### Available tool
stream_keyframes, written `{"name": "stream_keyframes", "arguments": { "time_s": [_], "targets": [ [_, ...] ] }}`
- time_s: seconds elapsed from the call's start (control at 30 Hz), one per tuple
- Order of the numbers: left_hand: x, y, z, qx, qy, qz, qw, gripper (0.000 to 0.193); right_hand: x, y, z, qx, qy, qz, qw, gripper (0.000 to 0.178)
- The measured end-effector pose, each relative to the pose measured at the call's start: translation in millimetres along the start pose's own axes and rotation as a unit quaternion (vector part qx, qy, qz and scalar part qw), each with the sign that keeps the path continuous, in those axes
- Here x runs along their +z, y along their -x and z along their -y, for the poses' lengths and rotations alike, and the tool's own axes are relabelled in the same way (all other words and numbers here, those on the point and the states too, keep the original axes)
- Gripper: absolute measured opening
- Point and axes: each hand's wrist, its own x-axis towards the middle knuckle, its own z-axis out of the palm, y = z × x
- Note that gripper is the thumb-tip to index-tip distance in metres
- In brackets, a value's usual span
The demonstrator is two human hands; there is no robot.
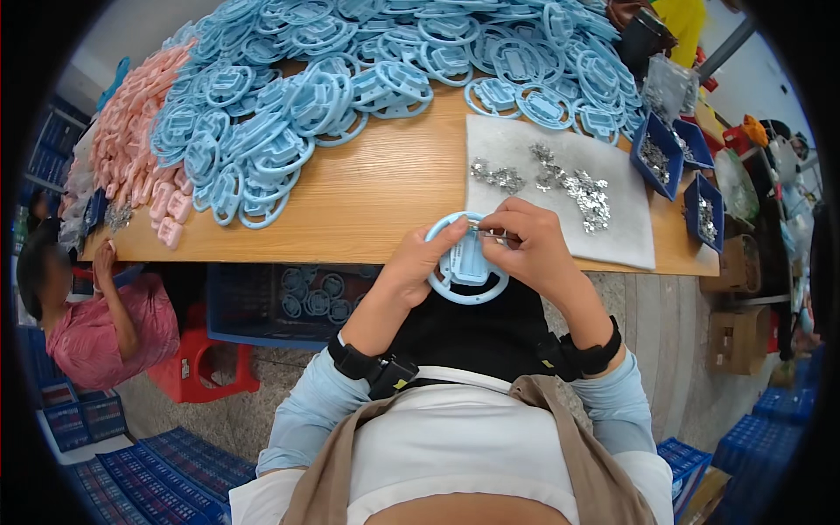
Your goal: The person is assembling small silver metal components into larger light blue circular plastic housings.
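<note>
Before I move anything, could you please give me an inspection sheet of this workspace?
Surface: wooden table, with a white mat toward its right end.
Job's things: light blue ring-shaped part in hand; small metal pieces heaped on the mat.
Clutter: big pile of similar blue parts, pink parts at left, dark blue bins at right.
Hands: left hand grips the ring-shaped part; right hand has fingers at its middle, pinch unclear.
Cables: nothing seen.
Surroundings: another person and red stool at left, cardboard boxes at right.
</note>
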Motion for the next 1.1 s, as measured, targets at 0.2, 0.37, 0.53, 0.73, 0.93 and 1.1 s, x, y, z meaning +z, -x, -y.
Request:
{"name": "stream_keyframes", "arguments": {
  "time_s": [0.2,0.37,0.53,0.73,0.93,1.1],
  "targets": [
    [-1.9,-1.1,-1.1,-0.002,-0.002,-0.019,1.000,0.034,0.4,2.9,1.1,-0.016,0.011,-0.009,1.000,0.014],
    [4.8,3.0,-4.0,0.002,-0.005,-0.040,0.999,0.033,4.4,2.3,-4.2,-0.046,0.010,-0.014,0.999,0.017],
    [-2.5,2.3,-0.4,0.016,-0.081,-0.034,0.996,0.028,8.5,9.9,1.3,-0.077,0.171,0.041,0.981,0.017],
    [5.7,4.2,-0.8,0.058,-0.029,-0.059,0.996,0.025,5.2,8.6,3.1,0.082,-0.018,0.009,0.996,0.013],
    [5.4,5.0,0.1,0.071,-0.051,-0.086,0.992,0.023,14.2,3.2,2.6,0.128,-0.014,0.006,0.992,0.014],
    [5.0,3.6,3.8,0.080,-0.051,-0.123,0.988,0.023,19.1,4.6,-4.0,0.105,0.089,0.018,0.990,0.026]
  ]
}}
